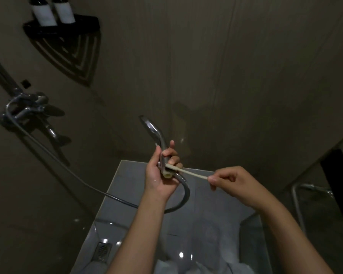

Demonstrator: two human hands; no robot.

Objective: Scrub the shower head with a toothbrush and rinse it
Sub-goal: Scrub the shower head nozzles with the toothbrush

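In a dim shower stall, a person's left hand (160, 176) grips the shower head (152, 128) by its handle, raised over the tiled floor (130, 177). The right hand (232, 180) pinches one end of a pale toothbrush (190, 173), its other end against that handle. The hose (67, 169) trails to the wall tap (28, 109).

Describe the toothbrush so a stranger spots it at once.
Find the chrome shower head raised in the left hand. From its handle the toothbrush runs to the pinching right hand. Unlike the curved chrome hose below, it is straight, thin, cream.
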